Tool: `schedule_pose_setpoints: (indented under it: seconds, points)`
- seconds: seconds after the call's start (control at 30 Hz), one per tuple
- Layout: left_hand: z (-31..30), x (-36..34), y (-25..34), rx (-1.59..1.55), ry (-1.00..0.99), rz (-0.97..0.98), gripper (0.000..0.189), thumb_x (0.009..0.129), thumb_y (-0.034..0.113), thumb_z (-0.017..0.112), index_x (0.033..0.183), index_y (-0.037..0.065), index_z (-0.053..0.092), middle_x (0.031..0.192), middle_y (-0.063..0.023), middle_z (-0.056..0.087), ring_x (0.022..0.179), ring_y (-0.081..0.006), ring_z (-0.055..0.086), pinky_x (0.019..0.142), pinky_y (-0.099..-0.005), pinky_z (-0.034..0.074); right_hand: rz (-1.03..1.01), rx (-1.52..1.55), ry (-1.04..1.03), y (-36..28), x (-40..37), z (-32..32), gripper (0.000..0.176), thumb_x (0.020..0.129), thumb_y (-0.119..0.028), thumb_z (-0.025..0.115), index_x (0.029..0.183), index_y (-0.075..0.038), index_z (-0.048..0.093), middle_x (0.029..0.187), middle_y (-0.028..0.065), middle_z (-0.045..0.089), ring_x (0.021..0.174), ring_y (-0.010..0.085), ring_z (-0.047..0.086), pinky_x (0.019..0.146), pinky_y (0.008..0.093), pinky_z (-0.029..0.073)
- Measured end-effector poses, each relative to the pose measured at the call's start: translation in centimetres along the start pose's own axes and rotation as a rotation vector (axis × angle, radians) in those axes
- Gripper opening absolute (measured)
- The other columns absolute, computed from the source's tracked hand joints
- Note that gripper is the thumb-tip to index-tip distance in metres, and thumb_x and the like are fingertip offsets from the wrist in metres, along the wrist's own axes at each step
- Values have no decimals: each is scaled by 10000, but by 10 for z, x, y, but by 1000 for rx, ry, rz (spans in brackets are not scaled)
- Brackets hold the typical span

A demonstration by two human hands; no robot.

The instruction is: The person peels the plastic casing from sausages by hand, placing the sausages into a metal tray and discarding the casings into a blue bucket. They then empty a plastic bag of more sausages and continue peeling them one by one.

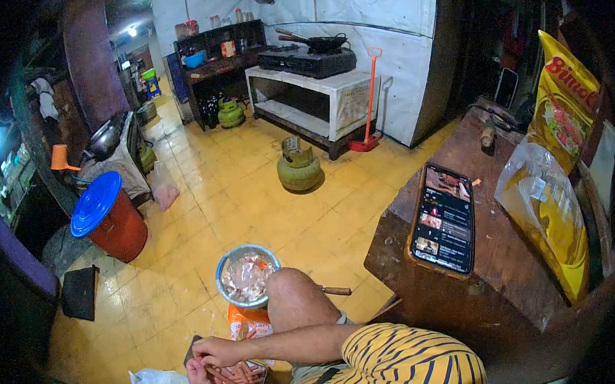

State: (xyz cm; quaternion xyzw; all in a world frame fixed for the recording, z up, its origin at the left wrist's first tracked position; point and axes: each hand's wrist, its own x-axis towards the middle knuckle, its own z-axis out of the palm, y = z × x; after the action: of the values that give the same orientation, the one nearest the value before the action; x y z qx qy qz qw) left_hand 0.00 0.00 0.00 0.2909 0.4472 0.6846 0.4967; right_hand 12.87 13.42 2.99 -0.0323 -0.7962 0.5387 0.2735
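Note:
My right hand [222, 351] reaches across from the yellow striped sleeve, its fingers pinched together. Just below it, my left hand [199, 375] is closed, its fingertips meeting those of the right; whatever is between them is too small to make out. Right beside both hands lie several reddish-brown sausages [245, 375] in clear plastic. A dark flat board or blade [192, 350] shows partly behind the hands. An orange and white packet [249, 321] is on the floor, partly hidden by my leg. Beyond it stands a blue-rimmed basin [220, 284] with pale wet pieces in it.
A wooden-handled tool [336, 290] sticks out behind my knee. At right, a phone [443, 220] and yellow bag [560, 126] are on a wooden table [404, 246]. A green gas cylinder [300, 170], a red bucket with blue lid [120, 223] and a stove [308, 62] stand farther off.

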Motion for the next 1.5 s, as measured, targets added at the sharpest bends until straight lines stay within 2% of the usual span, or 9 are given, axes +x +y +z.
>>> schedule_pose_setpoints:
  seconds: [0.23, 0.27, 0.3, 0.37, 0.7, 0.97, 1.1, 1.33, 1.5]
  points:
    - [87, -2, 46, -216, 194, -43, 336, 945, 207, 609, 1198, 58, 446, 1030, -102, 591, 922, -191, 608, 761, -316, 525, -47, -253, 11, -24, 9, -21, 380, 647, -173, 731, 936, -58, 512, 837, 129, 518, 768, 316, 560, 660, 394, 471]
    - [83, 4, 38, -105, 160, -43, 326, 943, 188, 608, 1194, 57, 447, 1010, -99, 591, 898, -180, 606, 745, -312, 525, 316, 228, -21, 23, 19, -12, 386, 647, -202, 737, 931, -60, 516, 851, 127, 524, 782, 316, 566, 662, 390, 478]
    - [70, 7, 36, 20, 153, -48, 317, 941, 169, 608, 1190, 56, 448, 989, -96, 591, 875, -168, 604, 728, -307, 524, -36, -302, 49, -23, 30, -35, 390, 650, -234, 734, 930, -61, 526, 868, 125, 532, 802, 307, 578, 667, 386, 482]
    - [89, -1, 58, 36, 244, -30, 192, 946, 179, 581, 1077, 43, 546, 971, -51, 600, 826, -127, 583, 706, -269, 501, -150, -340, 40, -39, 44, -51, 434, 693, -345, 737, 957, -56, 550, 881, 113, 548, 819, 304, 577, 687, 380, 482]
    - [48, 4, 62, -176, 220, 15, 277, 993, 301, 517, 1089, 42, 543, 922, -35, 637, 733, -69, 618, 544, -185, 510, -272, -215, 85, -50, 37, -12, 162, 793, -54, 660, 938, -30, 592, 1032, 176, 571, 970, 347, 575, 864, 408, 482]
    - [52, 13, 58, -63, 241, -21, 305, 1004, 309, 483, 1116, 32, 545, 950, -82, 660, 671, -69, 590, 494, -193, 489, 194, 188, 208, -48, 40, -52, 100, 799, 38, 628, 885, 0, 594, 923, 124, 604, 848, 216, 612, 770, 293, 483]
    - [53, 14, 55, -77, 112, -128, 310, 992, 275, 513, 1148, 9, 540, 907, -86, 646, 642, -88, 588, 507, -219, 493, -42, -106, 28, -54, 47, -76, 215, 842, 41, 623, 1054, 12, 649, 890, 97, 643, 809, 136, 603, 689, 264, 486]
    - [68, 14, 61, 81, 55, -11, 347, 923, 120, 630, 1222, -20, 525, 1001, -68, 629, 744, -105, 624, 622, -229, 523, 81, -177, 297, -51, 34, -67, 61, 787, -9, 683, 838, -2, 652, 803, 119, 656, 687, 226, 631, 622, 314, 490]
    - [66, 22, 50, -6, 244, 58, 360, 930, 123, 623, 1242, -25, 521, 1014, -70, 628, 801, -93, 606, 688, -232, 520, 11, -342, 61, -49, 23, -48, 116, 799, -94, 658, 863, -11, 608, 815, 176, 607, 790, 374, 609, 693, 424, 501]
